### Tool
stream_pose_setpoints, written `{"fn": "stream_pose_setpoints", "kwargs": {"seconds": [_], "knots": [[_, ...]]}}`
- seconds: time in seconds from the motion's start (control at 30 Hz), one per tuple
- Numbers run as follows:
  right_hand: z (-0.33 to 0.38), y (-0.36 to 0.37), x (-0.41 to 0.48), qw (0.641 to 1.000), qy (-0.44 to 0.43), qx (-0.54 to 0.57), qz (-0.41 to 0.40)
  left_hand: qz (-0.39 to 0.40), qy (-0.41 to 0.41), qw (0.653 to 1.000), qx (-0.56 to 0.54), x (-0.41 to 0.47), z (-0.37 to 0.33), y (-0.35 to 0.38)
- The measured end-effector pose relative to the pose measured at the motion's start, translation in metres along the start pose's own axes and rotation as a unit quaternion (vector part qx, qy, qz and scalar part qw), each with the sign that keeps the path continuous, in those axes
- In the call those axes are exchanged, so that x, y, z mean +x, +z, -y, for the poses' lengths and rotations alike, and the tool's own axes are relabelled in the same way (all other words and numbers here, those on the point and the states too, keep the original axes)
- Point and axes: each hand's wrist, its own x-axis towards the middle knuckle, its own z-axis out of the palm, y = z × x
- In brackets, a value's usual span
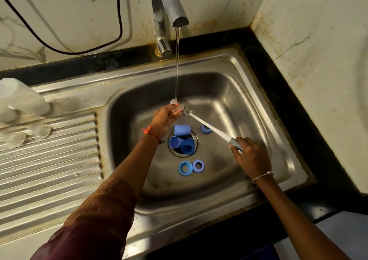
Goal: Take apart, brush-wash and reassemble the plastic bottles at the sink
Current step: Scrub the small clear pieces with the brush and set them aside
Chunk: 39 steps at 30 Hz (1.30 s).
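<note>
My left hand (166,118) pinches a small clear plastic part (175,103) under the thin stream of water from the tap (173,3). My right hand (252,156) grips the grey handle of a white bottle brush (207,125), whose bristle head touches the clear part. In the steel sink (229,100), three blue caps (182,140) lie over the drain. Two blue rings (191,167) lie in front of the drain and a third blue ring (205,128) lies under the brush shaft.
Clear bottles (18,100) lie on the ribbed drainboard (49,160) at the left, with clear small parts (38,130) beside them. A black cable (79,51) hangs on the back wall. A black counter edge runs along the right.
</note>
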Motion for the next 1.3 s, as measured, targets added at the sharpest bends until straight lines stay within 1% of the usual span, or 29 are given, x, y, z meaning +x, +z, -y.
{"fn": "stream_pose_setpoints", "kwargs": {"seconds": [0.1,0.13,0.2,0.33,0.43,0.6,0.7,0.9,1.03,1.1,1.17,1.3], "knots": [[0.000,0.001,-0.001,1.000,0.005,0.008,0.004,0.034,0.000,0.999,0.034,-0.003,-0.004,0.008],[0.000,0.001,-0.001,1.000,0.004,0.011,0.003,0.027,0.011,0.998,0.048,-0.002,-0.004,0.009],[0.000,0.001,0.000,1.000,0.001,0.016,0.002,0.011,0.058,0.994,0.091,-0.004,-0.004,0.012],[-0.001,0.002,0.000,1.000,-0.005,0.019,-0.001,0.002,0.148,0.965,0.217,-0.007,-0.005,0.014],[-0.001,0.002,0.000,1.000,-0.013,0.021,-0.004,-0.008,0.199,0.941,0.274,-0.008,-0.010,0.013],[-0.002,0.002,-0.001,1.000,-0.011,0.025,-0.002,-0.006,0.234,0.920,0.314,-0.014,-0.019,0.013],[-0.001,0.002,0.000,0.999,-0.011,0.030,0.000,-0.006,0.243,0.918,0.313,-0.016,-0.024,0.013],[-0.001,0.002,-0.001,0.999,-0.013,0.046,0.004,0.005,0.240,0.921,0.306,-0.028,-0.034,0.016],[-0.003,0.004,-0.002,0.997,-0.010,0.069,0.025,0.004,0.189,0.943,0.274,-0.037,-0.042,0.018],[-0.003,0.003,-0.003,0.997,-0.012,0.075,0.034,-0.020,0.177,0.942,0.286,-0.042,-0.045,0.020],[-0.002,0.003,-0.002,0.996,-0.020,0.073,0.038,-0.038,0.159,0.924,0.346,-0.044,-0.048,0.020],[-0.001,0.001,0.000,0.996,-0.038,0.063,0.043,-0.044,0.054,0.861,0.504,-0.048,-0.053,0.012]]}}
